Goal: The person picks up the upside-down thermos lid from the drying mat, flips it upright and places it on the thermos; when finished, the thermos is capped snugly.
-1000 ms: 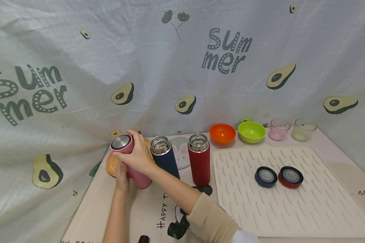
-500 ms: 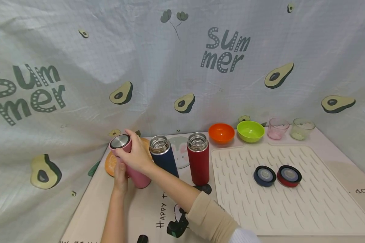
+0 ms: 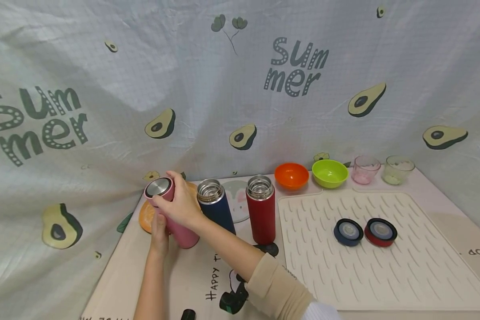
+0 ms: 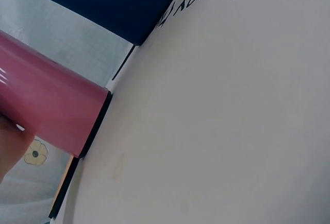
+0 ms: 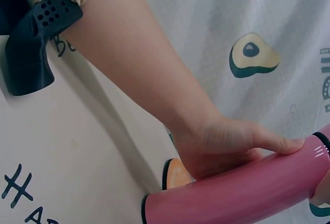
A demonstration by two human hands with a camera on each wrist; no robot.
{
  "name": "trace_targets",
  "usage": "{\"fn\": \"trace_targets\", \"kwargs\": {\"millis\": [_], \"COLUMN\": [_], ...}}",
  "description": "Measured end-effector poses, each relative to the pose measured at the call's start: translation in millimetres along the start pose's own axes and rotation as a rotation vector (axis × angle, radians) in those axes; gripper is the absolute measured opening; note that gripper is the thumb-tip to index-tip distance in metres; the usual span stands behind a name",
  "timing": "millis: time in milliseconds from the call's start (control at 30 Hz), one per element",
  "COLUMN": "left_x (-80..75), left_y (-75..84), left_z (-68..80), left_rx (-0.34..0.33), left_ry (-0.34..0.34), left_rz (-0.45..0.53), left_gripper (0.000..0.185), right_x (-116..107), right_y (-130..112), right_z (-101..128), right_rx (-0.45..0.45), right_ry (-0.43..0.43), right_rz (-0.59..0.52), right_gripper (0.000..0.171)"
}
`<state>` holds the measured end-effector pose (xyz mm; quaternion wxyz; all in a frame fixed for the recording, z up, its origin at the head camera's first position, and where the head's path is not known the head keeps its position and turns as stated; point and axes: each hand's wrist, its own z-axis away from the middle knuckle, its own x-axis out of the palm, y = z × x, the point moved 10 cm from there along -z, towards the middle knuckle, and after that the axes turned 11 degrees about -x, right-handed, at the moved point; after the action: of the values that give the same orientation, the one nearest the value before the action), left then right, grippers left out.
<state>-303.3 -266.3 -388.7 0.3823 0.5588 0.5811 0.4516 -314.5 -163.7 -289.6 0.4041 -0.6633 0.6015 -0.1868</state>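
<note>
A pink insulated flask (image 3: 182, 234) stands upright on the orange-patterned left side of the table, its cap (image 3: 158, 187) showing a steel top. My left hand (image 3: 159, 229) grips the body just below the cap; in the right wrist view, the left thumb lies along the pink wall. From above, my right hand (image 3: 182, 202) holds the cap, its thumb across the near edge and its fingers round the far side. Right beside it stand a navy flask (image 3: 220, 214) and a red flask (image 3: 262, 218), both with their steel mouths uncovered.
A ribbed cream mat (image 3: 344, 284) at right bears a navy lid (image 3: 348, 232) and a red lid (image 3: 381, 232). Along the back are an orange bowl (image 3: 292, 176), a green bowl (image 3: 330, 174), a pink glass (image 3: 365, 170) and a greenish glass (image 3: 398, 170). A printed curtain (image 3: 208, 89) hangs behind.
The right thumb has shifted slightly up onto the edge of the cap, with the hand turning a little. The left hand and all the flasks stay in place.
</note>
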Motion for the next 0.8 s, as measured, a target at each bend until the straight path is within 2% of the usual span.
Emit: {"fn": "trace_targets", "kwargs": {"millis": [133,400,600,800], "left_x": [1.0,1.7,2.4,1.7], "left_y": [0.5,0.4,2.9,2.4], "left_z": [-0.7,-1.3,-0.8,0.2], "left_rx": [-0.01,-0.01,0.006,0.01], "left_ry": [-0.012,-0.021,-0.02,-0.023], "left_rz": [0.012,0.006,-0.013,-0.022], "left_gripper": [0.048,0.046,0.044,0.041], "right_x": [-3.2,1.4,-1.8,3.1], "right_y": [3.0,1.1,2.4,0.0], "right_z": [0.7,0.9,-2.9,-3.8], "right_rx": [0.033,0.025,0.048,0.035], "right_ry": [0.006,-0.009,-0.01,-0.053], "right_rz": [0.046,0.013,0.073,-0.005], "right_gripper": [0.071,0.066,0.071,0.064]}}
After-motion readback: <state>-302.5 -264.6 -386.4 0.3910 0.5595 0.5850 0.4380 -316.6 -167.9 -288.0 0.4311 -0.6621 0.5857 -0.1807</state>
